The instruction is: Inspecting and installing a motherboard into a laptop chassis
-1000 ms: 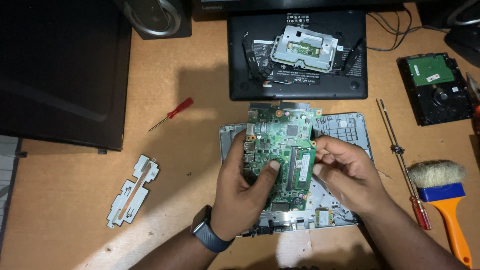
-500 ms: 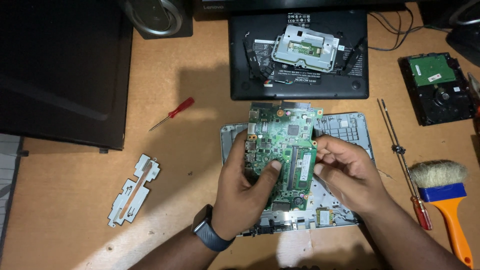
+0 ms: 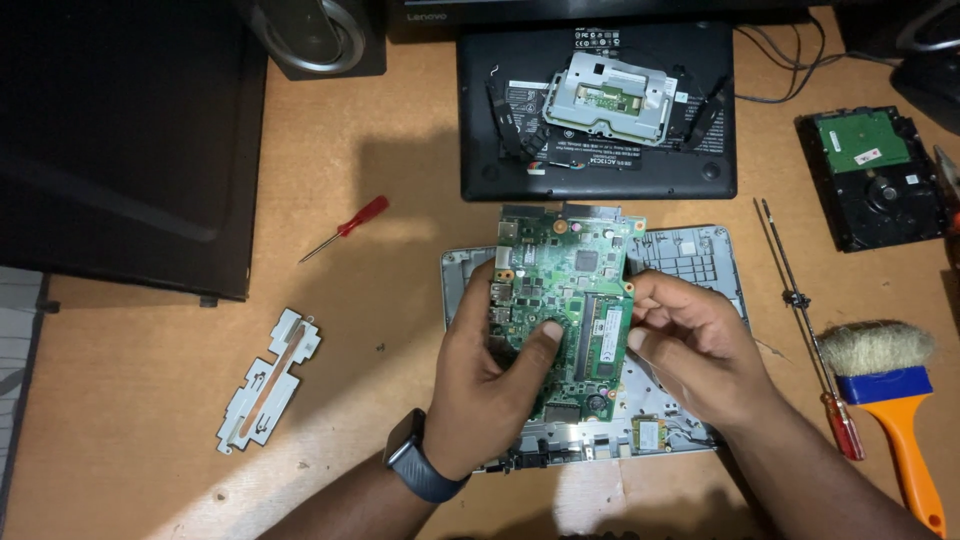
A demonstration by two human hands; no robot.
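Brown wooden bench (image 3: 150,400), contents listed left to right. Far left: large black flat panel (image 3: 120,140), lying flat and reaching the upper left corner. Below it: pale metal bracket (image 3: 268,380), flat on the bench, well apart from the hands. Above and right of the bracket: small red-handled screwdriver (image 3: 345,228), lying at a slant. Top, left of centre: round speaker (image 3: 315,35), partly cut off by the frame edge. Top centre: black laptop base cover (image 3: 598,110), inner face up, with a silver metal plate near its middle. Centre: grey laptop chassis (image 3: 690,255), flat on the bench under both hands. Left hand (image 3: 485,385), dark watch on the wrist; grip closed on the left edge of the green circuit board (image 3: 570,290), thumb pressed onto its face. The board is held over the chassis, upright in view, its top edge near the black cover. Right hand (image 3: 695,345); grip pinching the board's right edge, fingers curled together. Right of the chassis: long thin screwdriver (image 3: 805,320) with a red handle toward the near edge. Upper right: bare hard drive (image 3: 872,175), green board side up. Lower right: paintbrush (image 3: 890,400), pale bristles, blue band, orange handle.
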